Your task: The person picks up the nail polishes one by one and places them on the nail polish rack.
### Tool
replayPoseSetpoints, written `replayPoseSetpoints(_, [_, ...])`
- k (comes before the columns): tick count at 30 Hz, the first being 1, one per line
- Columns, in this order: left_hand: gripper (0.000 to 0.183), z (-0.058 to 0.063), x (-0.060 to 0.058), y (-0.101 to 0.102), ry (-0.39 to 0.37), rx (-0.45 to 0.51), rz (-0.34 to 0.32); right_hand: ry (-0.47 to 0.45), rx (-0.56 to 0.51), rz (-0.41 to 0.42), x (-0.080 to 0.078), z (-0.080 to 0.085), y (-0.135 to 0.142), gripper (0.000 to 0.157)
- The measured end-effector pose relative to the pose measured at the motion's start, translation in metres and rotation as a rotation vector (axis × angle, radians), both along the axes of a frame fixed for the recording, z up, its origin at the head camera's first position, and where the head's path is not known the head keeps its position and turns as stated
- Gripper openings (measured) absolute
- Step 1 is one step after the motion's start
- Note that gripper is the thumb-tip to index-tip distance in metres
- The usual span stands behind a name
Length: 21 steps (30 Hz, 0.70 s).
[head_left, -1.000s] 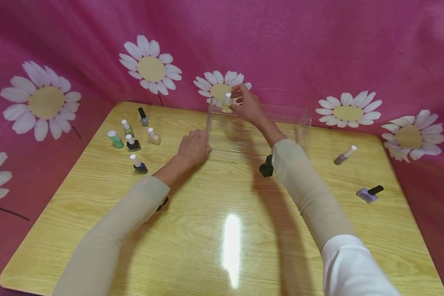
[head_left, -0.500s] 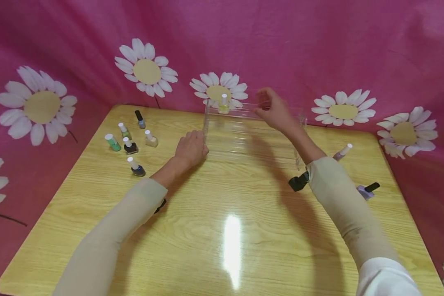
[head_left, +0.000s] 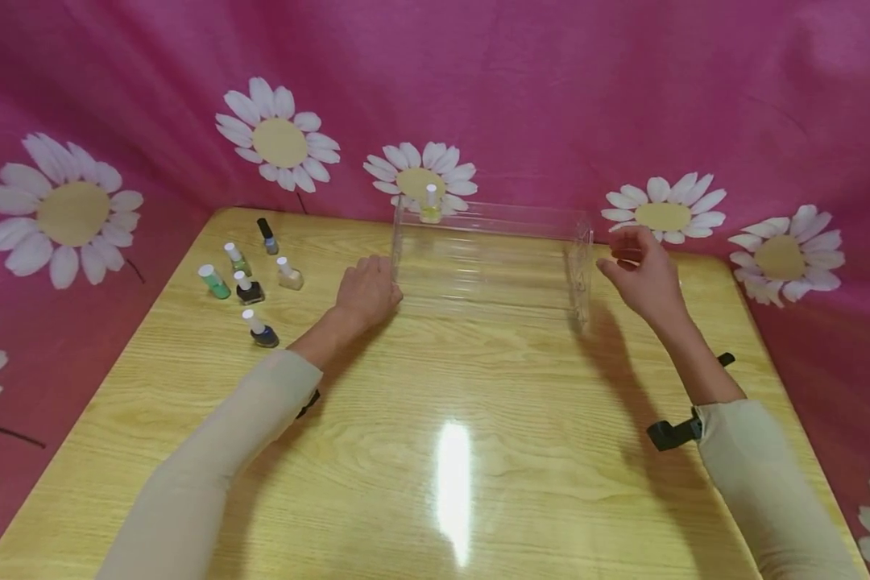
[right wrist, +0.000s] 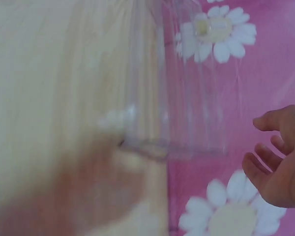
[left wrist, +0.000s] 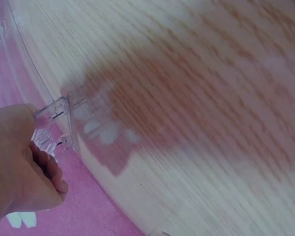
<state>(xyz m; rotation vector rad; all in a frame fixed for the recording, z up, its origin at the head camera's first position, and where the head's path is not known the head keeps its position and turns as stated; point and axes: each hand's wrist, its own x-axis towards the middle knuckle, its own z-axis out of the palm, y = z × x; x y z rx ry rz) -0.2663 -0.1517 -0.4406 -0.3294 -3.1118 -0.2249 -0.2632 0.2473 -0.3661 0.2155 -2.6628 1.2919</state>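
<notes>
A clear acrylic display rack (head_left: 582, 278) with stepped shelves stands at the back middle of the table. My left hand (head_left: 366, 292) grips its left end; in the left wrist view the fingers and thumb of this hand (left wrist: 19, 162) are curled round the clear edge. On the rack's top shelf, at the left, a pale yellow nail polish bottle (head_left: 431, 207) with a white cap stands upright. To the right of the rack, my right hand (head_left: 645, 278) is held in the air with loosely bent fingers and holds nothing. The right wrist view is blurred.
Several nail polish bottles stand at the table's left, among them a green one (head_left: 214, 282), a dark blue one (head_left: 263, 330) and a cream one (head_left: 290, 275). A black cap (head_left: 727, 359) shows behind my right forearm. A flowered pink cloth (head_left: 522, 97) hangs behind.
My right hand has let go of the yellow nail polish on the top shelf and moved right and down, past the rack's right end. The left hand keeps its grip on the rack.
</notes>
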Motion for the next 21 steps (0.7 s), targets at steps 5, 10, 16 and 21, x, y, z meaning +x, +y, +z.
replayPoseSetpoints(5, [0.027, 0.001, 0.0, -0.001, 0.014, -0.019, 0.004, -0.07, -0.043, -0.16, 0.022, -0.017, 0.033, 0.047])
replayPoseSetpoints(10, [0.025, 0.001, 0.001, -0.001, 0.017, -0.014, 0.005, -0.111, -0.134, -0.313, 0.037, -0.032, 0.05, 0.046])
replayPoseSetpoints(16, [0.024, -0.001, 0.002, -0.002, 0.027, -0.03, 0.0, -0.061, -0.122, -0.406, 0.04, -0.049, 0.055, 0.061])
replayPoseSetpoints(21, [0.023, 0.0, 0.001, 0.001, 0.03, -0.024, -0.006, -0.072, -0.108, -0.444, 0.037, -0.063, 0.059, 0.069])
